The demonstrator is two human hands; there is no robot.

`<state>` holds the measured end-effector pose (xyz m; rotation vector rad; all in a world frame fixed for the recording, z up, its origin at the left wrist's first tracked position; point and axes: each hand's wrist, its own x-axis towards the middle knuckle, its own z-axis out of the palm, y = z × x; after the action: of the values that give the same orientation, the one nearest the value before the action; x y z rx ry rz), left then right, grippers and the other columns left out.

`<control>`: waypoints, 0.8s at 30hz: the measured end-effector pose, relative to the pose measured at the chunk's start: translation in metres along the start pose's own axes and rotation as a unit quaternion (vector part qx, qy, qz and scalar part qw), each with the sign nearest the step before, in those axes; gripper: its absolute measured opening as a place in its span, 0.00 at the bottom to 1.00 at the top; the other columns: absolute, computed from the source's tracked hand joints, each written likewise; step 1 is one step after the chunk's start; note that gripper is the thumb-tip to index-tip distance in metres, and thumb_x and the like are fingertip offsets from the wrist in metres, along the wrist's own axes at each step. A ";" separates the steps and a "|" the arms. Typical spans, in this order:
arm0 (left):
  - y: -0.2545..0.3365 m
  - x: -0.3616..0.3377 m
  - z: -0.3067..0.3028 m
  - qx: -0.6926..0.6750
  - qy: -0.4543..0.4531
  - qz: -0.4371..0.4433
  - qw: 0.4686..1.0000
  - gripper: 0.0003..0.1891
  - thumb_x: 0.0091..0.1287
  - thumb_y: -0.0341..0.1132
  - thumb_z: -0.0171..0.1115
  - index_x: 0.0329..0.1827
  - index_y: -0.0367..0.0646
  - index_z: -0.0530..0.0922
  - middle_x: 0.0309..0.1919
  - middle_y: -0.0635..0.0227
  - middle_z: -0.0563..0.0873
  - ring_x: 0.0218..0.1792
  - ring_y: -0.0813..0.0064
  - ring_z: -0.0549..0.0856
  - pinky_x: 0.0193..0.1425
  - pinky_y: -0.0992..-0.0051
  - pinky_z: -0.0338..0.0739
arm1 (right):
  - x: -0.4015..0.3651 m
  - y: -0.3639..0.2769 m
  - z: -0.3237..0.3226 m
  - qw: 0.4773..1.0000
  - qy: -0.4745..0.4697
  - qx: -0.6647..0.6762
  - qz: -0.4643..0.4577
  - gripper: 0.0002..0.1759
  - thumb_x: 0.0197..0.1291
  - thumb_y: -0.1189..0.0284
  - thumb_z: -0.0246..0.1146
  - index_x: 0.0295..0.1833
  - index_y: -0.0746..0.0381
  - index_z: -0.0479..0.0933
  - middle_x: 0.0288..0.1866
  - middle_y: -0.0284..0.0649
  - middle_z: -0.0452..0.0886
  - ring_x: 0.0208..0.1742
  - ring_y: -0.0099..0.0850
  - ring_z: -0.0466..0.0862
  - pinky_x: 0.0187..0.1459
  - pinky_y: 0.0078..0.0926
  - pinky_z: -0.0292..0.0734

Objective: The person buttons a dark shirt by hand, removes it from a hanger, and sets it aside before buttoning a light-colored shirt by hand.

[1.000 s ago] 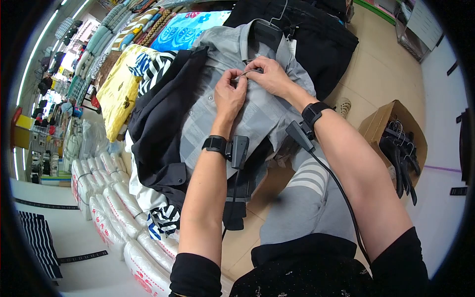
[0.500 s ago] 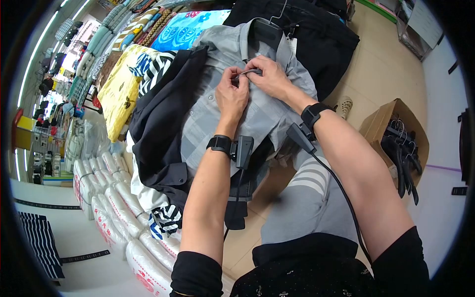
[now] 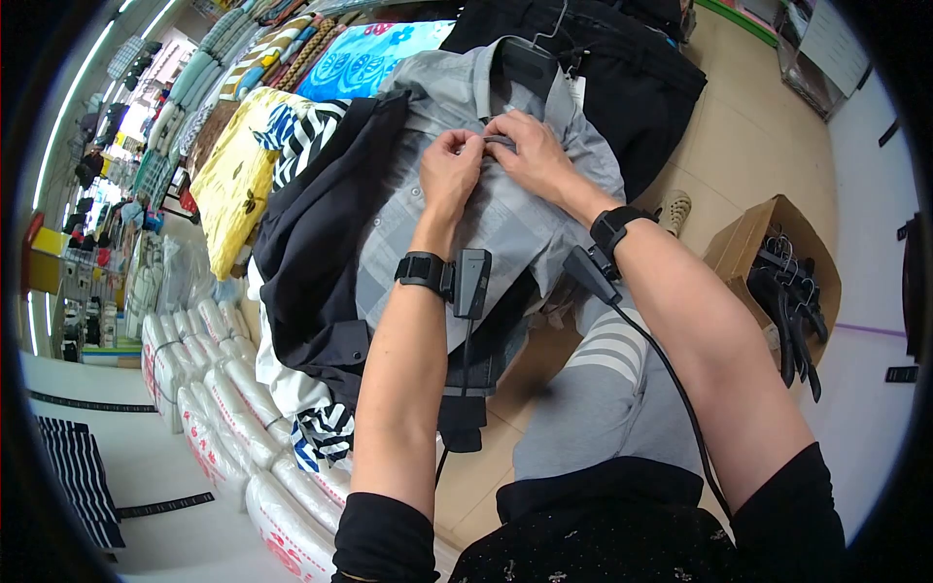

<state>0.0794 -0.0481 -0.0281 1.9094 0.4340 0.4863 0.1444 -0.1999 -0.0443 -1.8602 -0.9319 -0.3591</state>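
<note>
A grey checked shirt [image 3: 418, 248] lies spread over a pile of clothes, with a black hanger [image 3: 530, 66] inside its collar. My left hand [image 3: 451, 173] is closed near the upper front edge of the shirt, thumb and forefinger pinched together. Beside it my right hand [image 3: 528, 154] pinches a fold of the shirt's front edge just below the collar. Fingertips of both hands almost meet, and what lies between them is mostly hidden. Buttons show along the shirt front below my left hand. A white tag [image 3: 577, 92] hangs by the collar.
Dark garments [image 3: 311, 223] lie left of the shirt, and black trousers [image 3: 641, 107] lie behind it. A yellow patterned cloth [image 3: 238, 180] is further left. Plastic-wrapped rolls [image 3: 233, 418] are stacked at lower left. At right stands a cardboard box [image 3: 739, 238] holding black hangers [image 3: 782, 311].
My left hand has shifted slightly up and left, its wrist turning a little. My right hand stays almost in place on the fold.
</note>
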 end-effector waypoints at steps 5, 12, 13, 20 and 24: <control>0.003 -0.002 -0.007 -0.063 -0.048 -0.006 0.997 0.09 0.72 0.35 0.70 0.48 0.39 0.88 0.40 0.75 0.89 0.38 0.86 0.82 0.41 0.82 0.74 | -0.001 0.000 0.001 1.000 0.005 -0.013 -0.005 0.07 0.68 0.72 0.69 0.48 0.62 0.84 0.48 0.47 0.85 0.54 0.52 0.85 0.55 0.48 0.78; -0.010 -0.006 -0.008 -0.100 -0.071 0.062 0.991 0.10 0.74 0.33 0.71 0.53 0.38 0.87 0.42 0.74 0.89 0.39 0.87 0.82 0.44 0.82 0.76 | -0.001 -0.001 0.005 1.000 0.023 -0.013 0.003 0.07 0.67 0.71 0.69 0.46 0.63 0.83 0.46 0.47 0.85 0.53 0.52 0.85 0.56 0.48 0.78; -0.014 -0.005 -0.007 -0.105 -0.069 0.076 0.989 0.10 0.73 0.33 0.71 0.52 0.38 0.87 0.41 0.74 0.90 0.38 0.87 0.82 0.43 0.82 0.76 | -0.001 0.000 0.006 1.000 0.025 -0.016 0.008 0.08 0.65 0.71 0.69 0.45 0.63 0.83 0.46 0.47 0.85 0.52 0.52 0.85 0.56 0.48 0.78; -0.019 -0.013 -0.006 -0.072 -0.038 0.121 0.989 0.14 0.67 0.31 0.72 0.54 0.40 0.88 0.42 0.76 0.90 0.33 0.88 0.77 0.39 0.82 0.75 | 0.000 -0.003 0.001 0.999 0.001 0.017 0.040 0.10 0.58 0.69 0.67 0.36 0.66 0.80 0.43 0.47 0.84 0.50 0.49 0.85 0.52 0.42 0.79; -0.015 -0.018 -0.008 -0.070 -0.032 0.119 0.990 0.16 0.64 0.28 0.70 0.56 0.40 0.88 0.44 0.75 0.89 0.32 0.88 0.76 0.39 0.82 0.76 | -0.001 0.001 0.002 0.997 0.004 0.061 0.037 0.11 0.57 0.69 0.67 0.34 0.67 0.78 0.41 0.46 0.82 0.47 0.46 0.84 0.50 0.39 0.78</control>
<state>0.0591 -0.0458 -0.0414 1.8431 0.1260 0.5946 0.1442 -0.1993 -0.0466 -1.7742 -0.8579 -0.2596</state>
